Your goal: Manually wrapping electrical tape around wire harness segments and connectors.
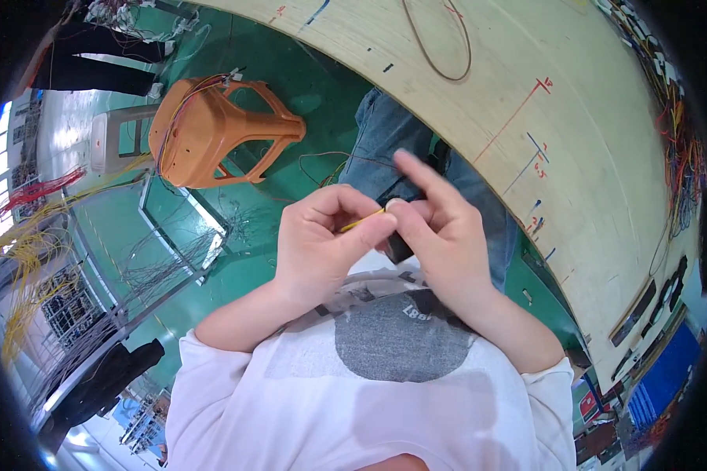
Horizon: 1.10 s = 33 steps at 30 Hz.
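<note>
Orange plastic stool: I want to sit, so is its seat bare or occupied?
Occupied: a wire bundle lies across the orange plastic stool.

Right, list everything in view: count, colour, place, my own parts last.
Yellow wire: one, yellow, centre
Small piece: one, black, centre
Worktable: one, tan, upper right
Loose wire: one, brown, on worktable
Wire bundle: many strands, mixed, far right
Stools: two, orange and grey, upper left
Hanging wires: many, yellow and red, left
Metal frame: one, grey, left
Floor: one, green, left
Panel: one, blue, lower right
Another person's legs: two, dark, top left
Jeans: one pair, blue, centre
Shirt: one, mostly white, bottom
Left hand: one, bare, centre
Right hand: one, bare, centre
</note>
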{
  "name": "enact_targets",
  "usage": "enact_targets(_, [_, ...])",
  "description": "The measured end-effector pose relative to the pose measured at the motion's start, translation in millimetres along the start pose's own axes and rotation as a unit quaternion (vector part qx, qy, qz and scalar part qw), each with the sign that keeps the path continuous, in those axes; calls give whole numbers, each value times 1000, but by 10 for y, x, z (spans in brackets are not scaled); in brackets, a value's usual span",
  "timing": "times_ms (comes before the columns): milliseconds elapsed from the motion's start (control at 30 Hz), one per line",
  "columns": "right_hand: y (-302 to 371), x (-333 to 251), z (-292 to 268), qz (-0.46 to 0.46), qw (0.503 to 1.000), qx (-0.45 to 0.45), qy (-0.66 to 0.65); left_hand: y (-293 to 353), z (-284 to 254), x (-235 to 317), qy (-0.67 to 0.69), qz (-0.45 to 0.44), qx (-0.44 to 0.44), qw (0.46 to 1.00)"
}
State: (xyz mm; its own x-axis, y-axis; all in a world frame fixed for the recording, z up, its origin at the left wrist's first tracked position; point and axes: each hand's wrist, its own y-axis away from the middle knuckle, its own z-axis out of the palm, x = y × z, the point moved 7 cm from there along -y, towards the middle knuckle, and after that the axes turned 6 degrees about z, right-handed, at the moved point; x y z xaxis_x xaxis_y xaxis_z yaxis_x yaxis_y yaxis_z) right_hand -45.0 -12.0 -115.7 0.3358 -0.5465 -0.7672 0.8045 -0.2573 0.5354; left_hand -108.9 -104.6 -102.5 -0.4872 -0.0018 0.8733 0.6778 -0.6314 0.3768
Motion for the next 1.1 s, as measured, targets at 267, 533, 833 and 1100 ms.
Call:
enact_targets(267, [-13, -302, 128, -212, 891, -45, 399, 53, -183, 330, -226, 145, -30, 963])
enact_targets(533, [-49, -276, 335, -194, 913, -188, 307, 128, -236, 570, -350, 205, -77, 911])
enact_targets(833, [-23, -257, 464, -189, 892, -208, 354, 231, -107, 607, -541, 373, -153, 739])
enact_targets(1100, [-320, -240, 456, 58, 994, -87, -20, 237, -54, 537, -420, 331, -24, 845])
